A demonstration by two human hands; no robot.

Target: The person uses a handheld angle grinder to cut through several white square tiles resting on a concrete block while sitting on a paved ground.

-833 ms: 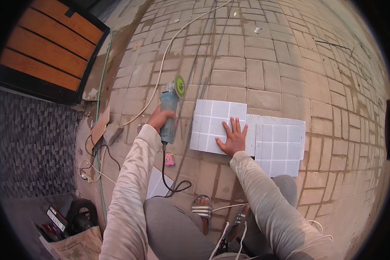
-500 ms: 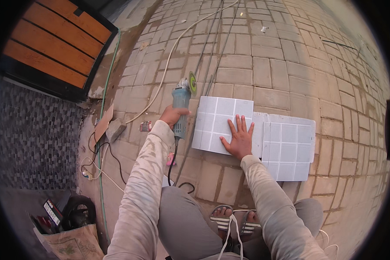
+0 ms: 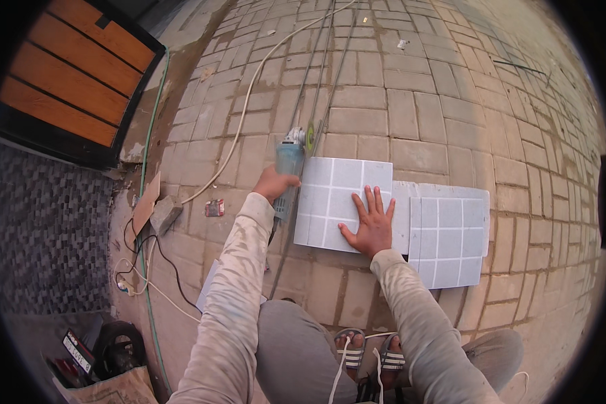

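Note:
My left hand [image 3: 275, 185] is wrapped round the body of a blue-green angle grinder [image 3: 289, 156]. The grinder's yellow-green disc [image 3: 310, 139] stands on edge close to the far left corner of a grey tile [image 3: 316, 202] with a white grid pattern. Whether disc and tile touch, I cannot tell. Lying flat on that tile near its right side is my right hand [image 3: 372, 229], fingers spread. Under the tile's right part, a pale slab [image 3: 400, 202] shows. A second gridded tile [image 3: 448, 236] rests on the slab farther right.
Long thin metal rods [image 3: 326, 74] run away from the tile over the brick paving [image 3: 357, 104]. A pale cable [image 3: 239, 128] and a green hose [image 3: 156, 101] lie to the left. A stone block [image 3: 165, 217] and a sack [image 3: 114, 387] are nearby.
The grinder has moved right and its disc has come nearer the tile's far left corner. My right hand keeps its place on the tile. The view has shifted slightly.

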